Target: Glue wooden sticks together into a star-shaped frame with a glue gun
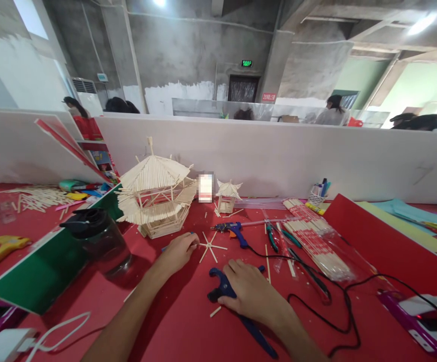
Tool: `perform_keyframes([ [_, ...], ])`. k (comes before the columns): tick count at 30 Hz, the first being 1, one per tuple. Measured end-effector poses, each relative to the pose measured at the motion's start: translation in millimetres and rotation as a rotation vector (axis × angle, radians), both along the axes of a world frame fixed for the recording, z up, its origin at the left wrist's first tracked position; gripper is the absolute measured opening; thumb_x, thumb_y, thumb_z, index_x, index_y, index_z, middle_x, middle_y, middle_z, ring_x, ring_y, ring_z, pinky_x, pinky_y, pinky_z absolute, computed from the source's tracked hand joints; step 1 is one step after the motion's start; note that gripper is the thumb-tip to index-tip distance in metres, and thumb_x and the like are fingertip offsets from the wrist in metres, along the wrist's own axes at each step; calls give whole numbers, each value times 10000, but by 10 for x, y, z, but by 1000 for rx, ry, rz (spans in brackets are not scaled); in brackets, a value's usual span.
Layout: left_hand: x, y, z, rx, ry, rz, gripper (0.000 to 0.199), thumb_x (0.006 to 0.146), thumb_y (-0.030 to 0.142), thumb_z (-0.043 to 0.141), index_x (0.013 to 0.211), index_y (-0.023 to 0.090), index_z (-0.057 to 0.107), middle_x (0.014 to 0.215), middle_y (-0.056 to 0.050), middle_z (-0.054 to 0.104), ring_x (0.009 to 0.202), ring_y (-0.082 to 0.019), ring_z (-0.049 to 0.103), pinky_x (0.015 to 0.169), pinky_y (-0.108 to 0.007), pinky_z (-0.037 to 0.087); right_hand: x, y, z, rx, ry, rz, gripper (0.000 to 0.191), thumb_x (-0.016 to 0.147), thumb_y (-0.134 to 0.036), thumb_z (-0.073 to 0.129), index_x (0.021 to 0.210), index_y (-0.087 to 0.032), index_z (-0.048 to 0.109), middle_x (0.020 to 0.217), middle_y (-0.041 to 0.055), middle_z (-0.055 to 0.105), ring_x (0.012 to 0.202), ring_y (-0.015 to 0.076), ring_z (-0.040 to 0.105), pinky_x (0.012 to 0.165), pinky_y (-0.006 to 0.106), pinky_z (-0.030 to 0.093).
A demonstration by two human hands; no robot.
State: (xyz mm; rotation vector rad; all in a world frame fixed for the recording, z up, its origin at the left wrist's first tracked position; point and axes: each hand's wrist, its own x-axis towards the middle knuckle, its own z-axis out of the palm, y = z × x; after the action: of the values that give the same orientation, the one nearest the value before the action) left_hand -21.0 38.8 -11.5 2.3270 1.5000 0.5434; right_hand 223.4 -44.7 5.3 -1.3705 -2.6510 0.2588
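Observation:
My left hand (180, 250) is closed beside a star of thin wooden sticks (209, 246) that lies flat on the red table. Bits of something blue show at its fingertips and behind the wrist; the hand hides the rest. My right hand (249, 291) is closed over a blue hand cutter (224, 284) with a hooked jaw, which rests on the table. One of the cutter's handles runs toward the front edge. Beyond the left hand stands a large stick pavilion (156, 193), with a small stick pavilion (227, 196) to its right.
A blue glue gun (231, 231) trails a black cable. Green-handled pliers (271, 237) and bagged sticks (316, 241) lie to the right. A dark water bottle (103, 244) and green board (48, 266) stand left. White partitions (259, 156) back the table; people sit beyond.

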Motion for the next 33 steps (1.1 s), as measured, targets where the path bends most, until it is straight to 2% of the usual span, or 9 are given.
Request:
perform_keyframes([
  [2,10,-4,-5,7,20,-5,177,908,87,486,921,215,608,920,-16,638,844,-180,597,740,-264,391,46,63,21,-40,115,-35,326,904,-485,624,1044,-191,625,1076,87,666,981,262,618,828,344,441],
  [5,21,-19,7,15,56,6,149,950,137,467,936,213,594,936,-24,641,843,-185,598,727,-267,389,124,235,61,-71,242,-166,231,971,-406,528,1024,-201,620,1038,70,687,944,216,643,798,298,429],
  [7,25,-33,25,16,82,16,136,963,150,460,945,207,582,946,-33,647,849,-190,602,727,-271,388,177,390,77,-62,206,-271,200,982,-349,495,995,-197,625,1031,73,703,938,212,659,786,291,426],
  [10,29,-48,50,17,118,28,121,968,156,463,947,202,572,961,-45,656,870,-200,611,735,-276,389,236,641,76,-33,53,-453,241,995,-365,460,1038,-188,617,1060,96,717,964,231,677,768,290,437],
  [14,32,-43,47,12,154,46,76,956,169,502,951,201,571,981,-55,671,878,-213,627,708,-280,385,236,943,40,-32,-21,-547,355,994,-421,445,1147,-141,600,1126,178,707,1044,304,674,813,349,460],
  [18,24,-36,17,11,172,49,67,950,164,517,963,203,570,993,-53,684,899,-216,638,714,-282,390,179,1120,-15,-92,-65,-575,443,960,-473,499,1173,-105,621,1125,228,709,1052,362,678,837,412,481],
  [24,31,-46,5,20,171,39,82,954,157,501,962,204,567,998,-52,680,910,-208,635,756,-286,405,187,1147,-120,-163,-29,-579,448,974,-469,475,1175,-98,624,1134,250,701,1084,378,665,879,440,472],
  [30,53,-48,11,21,148,42,95,959,156,480,954,206,561,976,-48,674,896,-205,634,760,-284,409,382,1295,-255,-241,158,-551,352,1000,-412,371,1088,-155,596,1101,202,698,1097,345,647,887,426,457],
  [33,48,-48,-16,19,129,45,109,976,175,460,946,212,558,971,-42,663,898,-198,631,761,-276,413,499,1388,-293,-312,304,-488,303,992,-429,351,985,-193,541,974,150,700,991,306,665,832,411,473],
])
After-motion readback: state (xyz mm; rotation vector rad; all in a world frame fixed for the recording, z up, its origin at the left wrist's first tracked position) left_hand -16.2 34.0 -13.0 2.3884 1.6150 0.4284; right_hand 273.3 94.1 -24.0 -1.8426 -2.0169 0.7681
